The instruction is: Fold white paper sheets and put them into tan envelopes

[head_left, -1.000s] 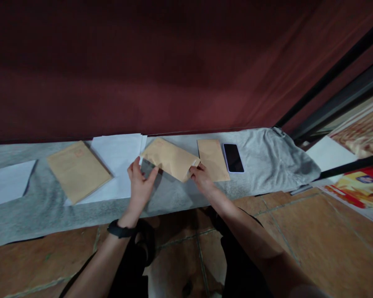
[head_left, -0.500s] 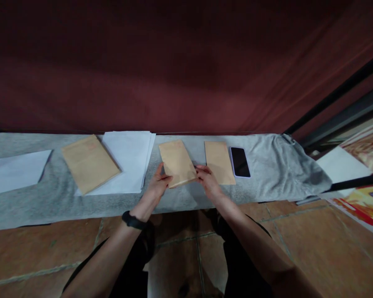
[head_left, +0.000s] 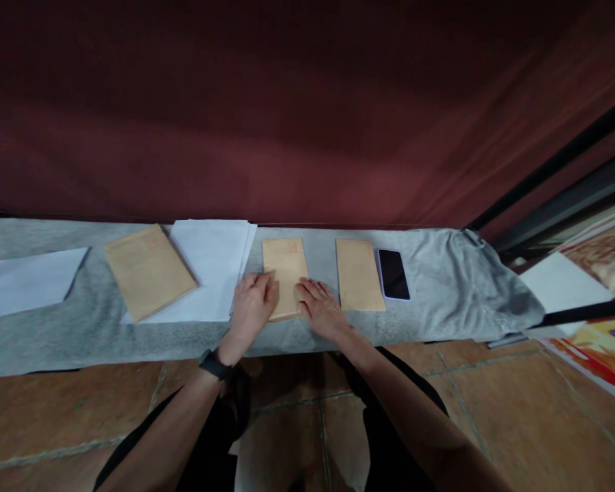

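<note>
A tan, red-marked envelope [head_left: 285, 263] lay beneath the left hand [head_left: 253, 305], its grip unclear, and the loosely spread right hand [head_left: 322, 311], on a grey-draped worktop [head_left: 435, 280] before a dark-red backdrop [head_left: 236, 164].

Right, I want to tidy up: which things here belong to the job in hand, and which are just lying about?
Likely in the job:
middle envelope, touched by left hand and right hand
leftmost envelope
right envelope
white sheets

Probably just lying about:
phone
red-and-yellow print at far right

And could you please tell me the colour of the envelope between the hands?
The envelope is tan with a reddish mark, shown best in the head view.
</note>
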Motion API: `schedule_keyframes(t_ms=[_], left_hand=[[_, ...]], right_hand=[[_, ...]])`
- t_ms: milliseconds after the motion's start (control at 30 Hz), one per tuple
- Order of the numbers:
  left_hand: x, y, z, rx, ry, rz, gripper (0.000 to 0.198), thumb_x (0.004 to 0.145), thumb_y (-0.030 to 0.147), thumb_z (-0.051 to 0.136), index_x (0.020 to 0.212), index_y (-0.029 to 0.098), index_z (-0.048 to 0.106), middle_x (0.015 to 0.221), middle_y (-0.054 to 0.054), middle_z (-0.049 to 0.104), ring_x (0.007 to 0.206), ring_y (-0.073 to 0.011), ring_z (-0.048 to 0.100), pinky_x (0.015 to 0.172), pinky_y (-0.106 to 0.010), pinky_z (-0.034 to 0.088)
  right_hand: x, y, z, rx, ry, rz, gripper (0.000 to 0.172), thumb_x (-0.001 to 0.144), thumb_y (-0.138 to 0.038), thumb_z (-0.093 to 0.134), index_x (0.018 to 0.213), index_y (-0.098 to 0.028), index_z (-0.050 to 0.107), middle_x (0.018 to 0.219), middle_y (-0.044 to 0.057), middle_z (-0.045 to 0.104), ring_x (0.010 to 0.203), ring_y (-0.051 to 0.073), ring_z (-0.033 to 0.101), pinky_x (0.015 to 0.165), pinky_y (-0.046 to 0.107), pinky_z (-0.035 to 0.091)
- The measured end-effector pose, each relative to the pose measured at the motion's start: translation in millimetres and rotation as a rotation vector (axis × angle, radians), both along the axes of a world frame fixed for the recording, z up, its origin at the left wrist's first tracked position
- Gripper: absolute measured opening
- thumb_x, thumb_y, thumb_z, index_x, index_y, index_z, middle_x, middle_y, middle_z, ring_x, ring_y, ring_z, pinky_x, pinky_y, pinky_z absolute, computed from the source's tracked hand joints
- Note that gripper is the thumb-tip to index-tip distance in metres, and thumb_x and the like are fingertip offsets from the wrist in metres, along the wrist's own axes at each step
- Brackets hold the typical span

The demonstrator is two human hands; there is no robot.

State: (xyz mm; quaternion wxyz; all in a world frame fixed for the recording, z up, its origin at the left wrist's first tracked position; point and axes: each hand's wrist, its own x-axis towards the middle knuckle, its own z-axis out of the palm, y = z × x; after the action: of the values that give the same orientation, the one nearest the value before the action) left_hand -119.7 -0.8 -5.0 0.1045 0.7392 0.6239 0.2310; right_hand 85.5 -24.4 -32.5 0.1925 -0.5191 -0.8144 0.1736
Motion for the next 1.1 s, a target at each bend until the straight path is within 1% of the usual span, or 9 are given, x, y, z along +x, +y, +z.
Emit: schedule_keyframes(t_ms=[100,233,367,467,567,667,867,1000,1100], left_hand=[[12,13,-7.8,0.101,0.011,-0.162,0.052,0.102,0.038,0.035,0.146,0.017,0.052,0.153,-0.016,0.052,0.148,-0.0305,0.04,0.121,-0.053,0.033],[24,57,-19.4,0.022,0.157,-0.256,0.062,0.104,0.043,0.03,0.156,0.011,0.038,0.165,-0.016,0.036,0.156,-0.0296,0.025,0.126,-0.051,0.021],[30,110,-20.5,-0.065,0.304,-0.295,0.064,0.105,0.044,0.024,0.158,0.01,0.036,0.167,-0.013,0.032,0.157,-0.0265,0.022,0.128,-0.046,0.016],[34,127,-23.3,-0.073,0.331,-0.312,0.064,0.105,0.041,0.021,0.159,0.01,0.033,0.168,-0.012,0.031,0.157,-0.0247,0.023,0.129,-0.044,0.014],[34,116,-30.4,-0.054,0.318,-0.348,0.064,0.105,0.04,0.02,0.16,0.009,0.031,0.168,-0.011,0.03,0.157,-0.0224,0.023,0.129,-0.042,0.014],[31,88,-35.3,-0.038,0.303,-0.409,0.064,0.105,0.041,0.018,0.159,0.009,0.032,0.168,-0.011,0.03,0.157,-0.0213,0.022,0.129,-0.041,0.014],[24,31,-33.4,-0.082,0.267,-0.491,0.065,0.106,0.047,0.02,0.16,0.012,0.03,0.169,-0.011,0.028,0.158,-0.0206,0.02,0.129,-0.039,0.013],[22,2,-29.1,-0.121,0.251,-0.53,0.064,0.106,0.046,0.023,0.161,0.014,0.027,0.169,-0.01,0.027,0.158,-0.0194,0.018,0.129,-0.039,0.012],[20,-18,-24.8,-0.126,0.243,-0.56,0.066,0.106,0.049,0.026,0.161,0.013,0.027,0.169,-0.012,0.026,0.158,-0.0201,0.02,0.129,-0.039,0.013]], right_hand=[[-1,4,3.3,0.013,-0.006,0.011,0.046,0.1,-0.023,0.049,0.146,-0.018,0.054,0.158,0.011,0.048,0.146,0.026,0.043,0.125,0.046,0.028],[-1,6,10.1,0.023,0.001,0.005,0.043,0.098,-0.021,0.053,0.141,-0.016,0.057,0.152,0.012,0.054,0.141,0.026,0.047,0.123,0.044,0.032],[4,7,15.1,0.016,0.014,0.04,0.039,0.097,-0.02,0.054,0.136,-0.018,0.06,0.148,0.01,0.057,0.137,0.023,0.05,0.121,0.04,0.036],[9,10,15.6,-0.001,0.02,0.069,0.036,0.098,-0.018,0.052,0.133,-0.02,0.061,0.146,0.009,0.058,0.135,0.022,0.052,0.118,0.039,0.038],[13,15,15.8,-0.024,0.012,0.089,0.033,0.098,-0.015,0.05,0.128,-0.02,0.064,0.142,0.008,0.061,0.131,0.02,0.055,0.115,0.036,0.041],[16,19,18.7,-0.041,0.006,0.082,0.03,0.099,-0.012,0.047,0.119,-0.019,0.068,0.132,0.009,0.066,0.123,0.019,0.06,0.11,0.032,0.045],[19,20,26.6,-0.043,-0.017,-0.07,0.026,0.101,-0.014,0.046,0.106,-0.02,0.071,0.111,0.007,0.072,0.102,0.018,0.068,0.093,0.027,0.05],[21,21,24.6,-0.044,-0.013,-0.1,0.027,0.101,-0.013,0.046,0.108,-0.02,0.071,0.111,0.008,0.073,0.099,0.018,0.069,0.091,0.027,0.052],[23,22,20.6,-0.034,0.014,-0.098,0.029,0.099,-0.012,0.047,0.112,-0.02,0.072,0.115,0.009,0.072,0.106,0.019,0.068,0.097,0.029,0.051]])
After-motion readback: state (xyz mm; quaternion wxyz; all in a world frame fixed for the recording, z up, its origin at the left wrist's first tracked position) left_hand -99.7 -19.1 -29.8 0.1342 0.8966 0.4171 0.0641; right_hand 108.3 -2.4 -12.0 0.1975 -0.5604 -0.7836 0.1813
